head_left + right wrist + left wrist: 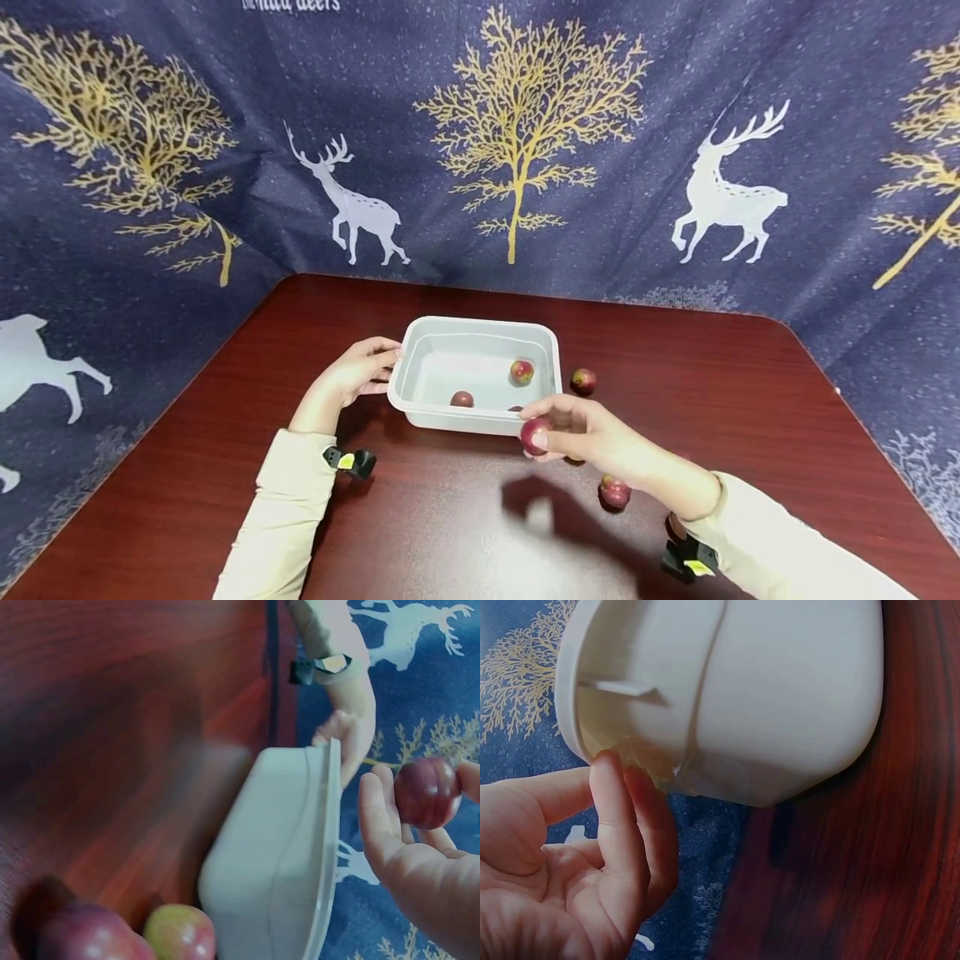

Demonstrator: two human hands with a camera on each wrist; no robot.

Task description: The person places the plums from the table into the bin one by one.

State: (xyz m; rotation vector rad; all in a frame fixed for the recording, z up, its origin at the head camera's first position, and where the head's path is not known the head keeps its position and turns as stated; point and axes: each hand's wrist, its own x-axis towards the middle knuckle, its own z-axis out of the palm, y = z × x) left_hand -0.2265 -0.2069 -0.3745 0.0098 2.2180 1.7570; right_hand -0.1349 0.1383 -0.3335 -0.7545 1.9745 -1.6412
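A white rectangular plastic container (pixel 476 421) sits on the table with a few red plums in it, one being a red-and-yellow plum (pixel 522 372) near its right wall. At its left end, my left hand (pixel 365 367) holds the rim, fingertips against the outer wall just below the lip. My right hand (pixel 581 429) grips a dark red plum (pixel 427 792) between thumb and fingers, raised by the container's front right corner. Behind that hand, another plum (pixel 583 381) lies right of the container, and a red plum (pixel 615 492) is below the right wrist.
More plums, partly hidden by the right arm, lie on the glossy dark red table (pixel 720 400), including a brownish plum (pixel 675 527) beside the wrist camera. A blue cloth (pixel 450 208) with deer and gold trees hangs behind the table.
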